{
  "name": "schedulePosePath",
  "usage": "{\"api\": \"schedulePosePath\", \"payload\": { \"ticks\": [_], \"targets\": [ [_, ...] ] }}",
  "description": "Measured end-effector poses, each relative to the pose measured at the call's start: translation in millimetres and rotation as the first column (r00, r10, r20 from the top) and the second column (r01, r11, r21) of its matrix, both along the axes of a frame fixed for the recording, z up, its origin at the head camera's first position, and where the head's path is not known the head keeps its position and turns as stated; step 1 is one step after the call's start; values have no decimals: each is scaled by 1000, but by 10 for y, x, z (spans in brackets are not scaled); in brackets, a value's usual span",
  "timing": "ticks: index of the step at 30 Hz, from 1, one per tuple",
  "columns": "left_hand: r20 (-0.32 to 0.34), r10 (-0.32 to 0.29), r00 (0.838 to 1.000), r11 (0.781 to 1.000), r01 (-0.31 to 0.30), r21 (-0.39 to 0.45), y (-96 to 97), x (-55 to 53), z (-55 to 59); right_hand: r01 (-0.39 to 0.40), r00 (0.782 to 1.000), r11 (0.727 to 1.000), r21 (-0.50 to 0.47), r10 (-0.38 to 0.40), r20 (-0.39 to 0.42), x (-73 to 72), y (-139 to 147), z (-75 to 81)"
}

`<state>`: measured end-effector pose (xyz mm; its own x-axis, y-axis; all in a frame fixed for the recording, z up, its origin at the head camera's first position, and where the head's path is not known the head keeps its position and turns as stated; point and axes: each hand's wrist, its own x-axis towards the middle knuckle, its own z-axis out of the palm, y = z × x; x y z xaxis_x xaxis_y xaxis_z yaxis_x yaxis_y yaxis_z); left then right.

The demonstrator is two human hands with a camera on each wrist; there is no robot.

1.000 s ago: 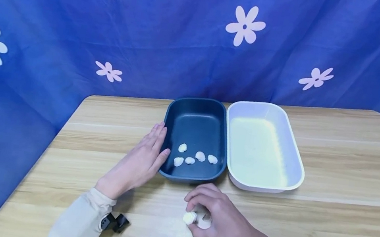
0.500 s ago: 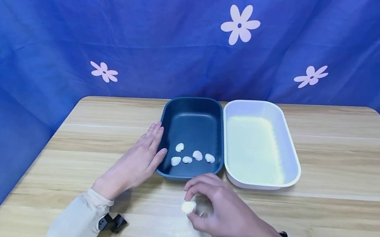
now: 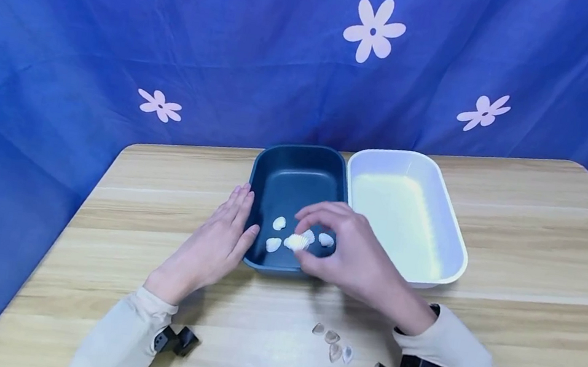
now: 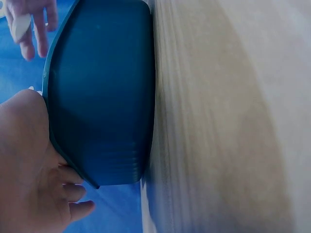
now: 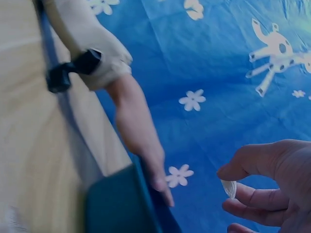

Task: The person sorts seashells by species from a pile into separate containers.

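- We see the white ribbed seashell (image 3: 296, 242) at the fingertips of the right hand (image 3: 354, 250), pinched by thumb and fingers; the wrist views put it above the tray's rim.
- Just below those fingertips, white shells (image 3: 273, 244) lie in the near end of the dark blue tray (image 3: 296, 187); the right hand partly covers our view of them.
- The left hand (image 3: 211, 238) lies against the tray's side, across from the right hand, its fingers straight and gripping no shell.
- On the right hand's other side sits the white tray (image 3: 394, 228); between the right wrist and the person, small brownish shells (image 3: 332, 337) rest on the wooden table (image 3: 188, 185).
- We judge the pinch slight: a slip could drop the shell onto the others and chip or scatter them. If the right hand knocks the rim while the left presses too lightly, the tray could skid.
- Compared with half a second ago, the right hand has carried its shell from over the table to over the tray, uncovering the brownish shells; the left hand keeps its place.
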<state>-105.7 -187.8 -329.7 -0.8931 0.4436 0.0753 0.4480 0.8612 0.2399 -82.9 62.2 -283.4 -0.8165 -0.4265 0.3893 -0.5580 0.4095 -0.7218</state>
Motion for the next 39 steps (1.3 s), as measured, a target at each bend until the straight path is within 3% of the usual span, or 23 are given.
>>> {"api": "schedulePosePath", "payload": {
  "ticks": [5, 10, 18, 26, 39],
  "targets": [
    [-2, 0, 1000, 1000, 0, -5, -4, 1, 7, 108, 988, 994, 2, -108, 107, -164, -23, 85],
    [12, 3, 1000, 1000, -3, -6, -13, 14, -3, 191, 968, 979, 65, -199, 151, -317, -105, 58],
    [10, 12, 1000, 1000, -12, 5, -35, 32, -28, 240, 931, 946, 218, -288, 225, -451, -264, -55],
    [18, 9, 1000, 1000, -9, 5, 4, 16, -1, 264, 932, 909, 322, -326, 156, -543, -328, -198],
    [-4, 1, 1000, 1000, -1, 14, -5, 3, -33, 226, 940, 872, 435, -312, 137, -666, -441, -259]
  ]
}}
